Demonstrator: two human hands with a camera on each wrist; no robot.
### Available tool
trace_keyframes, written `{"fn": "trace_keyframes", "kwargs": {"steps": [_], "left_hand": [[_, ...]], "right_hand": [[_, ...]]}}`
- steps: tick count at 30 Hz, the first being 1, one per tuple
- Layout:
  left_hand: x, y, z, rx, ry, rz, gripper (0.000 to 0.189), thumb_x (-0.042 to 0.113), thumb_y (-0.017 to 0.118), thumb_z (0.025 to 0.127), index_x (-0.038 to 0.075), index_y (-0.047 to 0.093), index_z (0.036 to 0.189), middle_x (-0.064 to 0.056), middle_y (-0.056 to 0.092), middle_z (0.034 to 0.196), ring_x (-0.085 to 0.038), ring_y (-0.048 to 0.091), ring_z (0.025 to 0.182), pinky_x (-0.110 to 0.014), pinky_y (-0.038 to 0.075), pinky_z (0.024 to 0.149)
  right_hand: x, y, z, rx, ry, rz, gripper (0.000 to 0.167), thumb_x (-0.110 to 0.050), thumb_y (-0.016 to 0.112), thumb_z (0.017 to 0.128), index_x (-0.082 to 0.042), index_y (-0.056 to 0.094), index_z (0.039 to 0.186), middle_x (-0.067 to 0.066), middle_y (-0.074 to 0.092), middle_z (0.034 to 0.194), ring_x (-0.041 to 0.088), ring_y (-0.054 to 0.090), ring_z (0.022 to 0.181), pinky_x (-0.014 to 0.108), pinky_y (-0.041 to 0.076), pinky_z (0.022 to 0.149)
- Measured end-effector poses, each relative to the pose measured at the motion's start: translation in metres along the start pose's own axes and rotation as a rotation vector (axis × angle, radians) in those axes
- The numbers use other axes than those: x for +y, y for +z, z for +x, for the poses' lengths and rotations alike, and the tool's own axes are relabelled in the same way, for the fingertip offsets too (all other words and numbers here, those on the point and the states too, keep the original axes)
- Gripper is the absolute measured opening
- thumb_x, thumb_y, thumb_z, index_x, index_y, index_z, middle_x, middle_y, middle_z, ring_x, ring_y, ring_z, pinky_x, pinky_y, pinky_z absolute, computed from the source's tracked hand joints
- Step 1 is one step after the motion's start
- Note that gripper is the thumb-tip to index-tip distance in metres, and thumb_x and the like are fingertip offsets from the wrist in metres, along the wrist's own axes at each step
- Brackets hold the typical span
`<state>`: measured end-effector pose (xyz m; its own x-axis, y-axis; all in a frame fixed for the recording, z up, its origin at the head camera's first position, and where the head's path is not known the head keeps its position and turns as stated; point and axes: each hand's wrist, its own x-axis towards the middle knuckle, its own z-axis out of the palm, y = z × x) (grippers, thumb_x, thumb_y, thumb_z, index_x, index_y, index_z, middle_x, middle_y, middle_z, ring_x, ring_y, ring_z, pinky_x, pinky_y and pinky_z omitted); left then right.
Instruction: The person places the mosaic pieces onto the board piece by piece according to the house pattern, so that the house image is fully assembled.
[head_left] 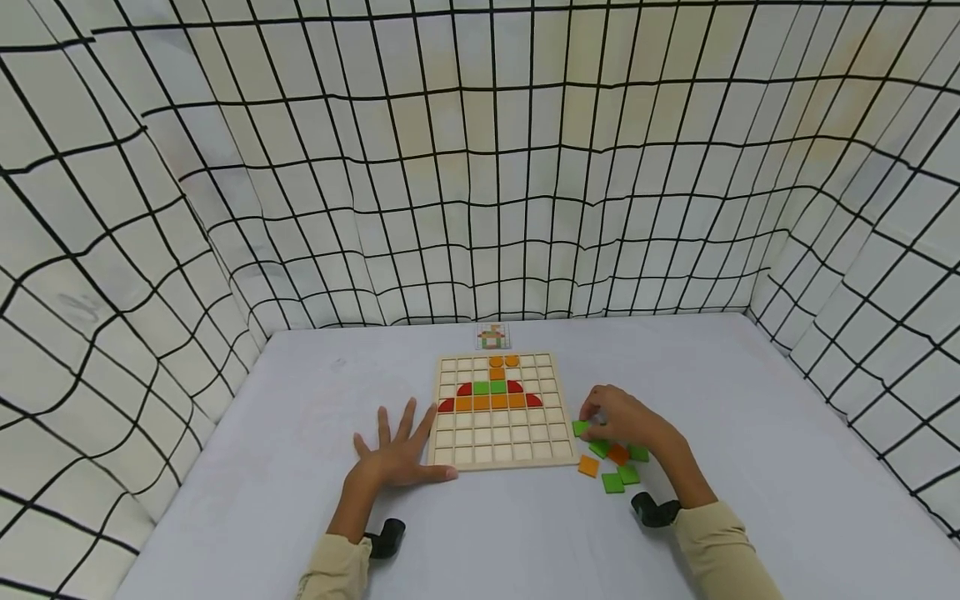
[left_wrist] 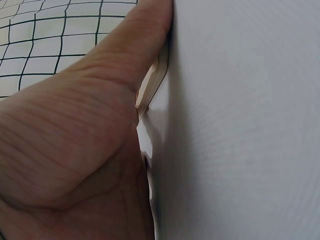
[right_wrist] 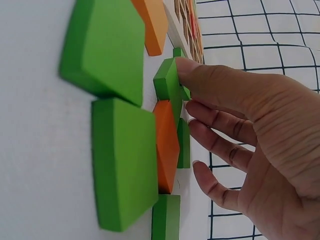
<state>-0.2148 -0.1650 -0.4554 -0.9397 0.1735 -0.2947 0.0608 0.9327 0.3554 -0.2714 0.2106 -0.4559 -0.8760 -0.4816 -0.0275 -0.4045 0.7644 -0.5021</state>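
A wooden grid board (head_left: 501, 456) lies flat on the table. On it sit two orange round pieces (head_left: 504, 362), an orange square, green squares (head_left: 490, 387), red rounded pieces (head_left: 533, 401) and a row of orange squares. My left hand (head_left: 397, 458) rests spread at the board's lower left corner, its index finger at the left edge and its thumb along the front edge. Beside the right edge, my right hand (head_left: 618, 417) pinches a green square tile (head_left: 581, 427) between thumb and fingers. In the right wrist view, the thumb partly hides that tile.
Loose green tiles (right_wrist: 125, 165) and orange tiles (right_wrist: 166, 145) lie below my right hand, some overlapping. A small pattern card (head_left: 492, 336) lies behind the board. Black netting (head_left: 525, 200) over pale walls surrounds the white table (head_left: 315, 375) at the back and sides.
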Motion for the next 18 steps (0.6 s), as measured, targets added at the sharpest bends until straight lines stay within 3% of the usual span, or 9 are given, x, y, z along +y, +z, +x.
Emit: {"fn": "trace_keyframes", "kwargs": {"steps": [18], "left_hand": [[0.0017,-0.0019,-0.0008,-0.007,-0.010,0.000,0.113,0.071,0.070,0.072,0.021,0.015,0.158,-0.017,-0.005,0.165,-0.054,-0.018,0.144,-0.083,-0.005,0.100]], "right_hand": [[-0.0028,0.0015,-0.0025,0.034,-0.001,-0.040,0.020,-0.028,0.079,0.082,-0.014,0.069,0.091,-0.005,0.063,0.093,0.010,0.055,0.086,0.032,0.049,0.078]]}}
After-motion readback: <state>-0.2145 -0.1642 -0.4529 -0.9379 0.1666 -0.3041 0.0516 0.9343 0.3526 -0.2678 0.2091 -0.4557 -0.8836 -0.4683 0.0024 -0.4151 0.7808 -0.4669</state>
